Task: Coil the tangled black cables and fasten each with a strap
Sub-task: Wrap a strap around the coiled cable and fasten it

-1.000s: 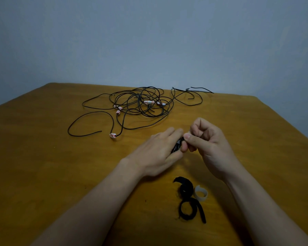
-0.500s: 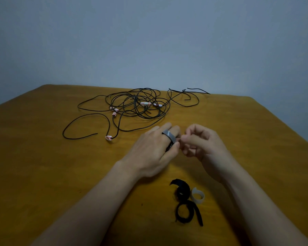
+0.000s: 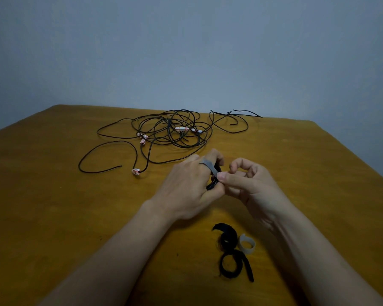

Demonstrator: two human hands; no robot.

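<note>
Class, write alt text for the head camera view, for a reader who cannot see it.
A person's left hand grips a coiled black cable while the right hand pinches the end of a grey strap draped over the left fingers. Tangled black cables lie farther back on the wooden table; spare black straps and a white strap lie nearer.

One view is given, from a wide-angle camera worn on the person's head. It faces forward and down across the worktop [image 3: 53, 206] to the wall [image 3: 186, 51] behind. The left hand [image 3: 186, 191] and right hand [image 3: 254, 188] are near the lens, low in the middle; the worktop's far edge lies well beyond.
</note>
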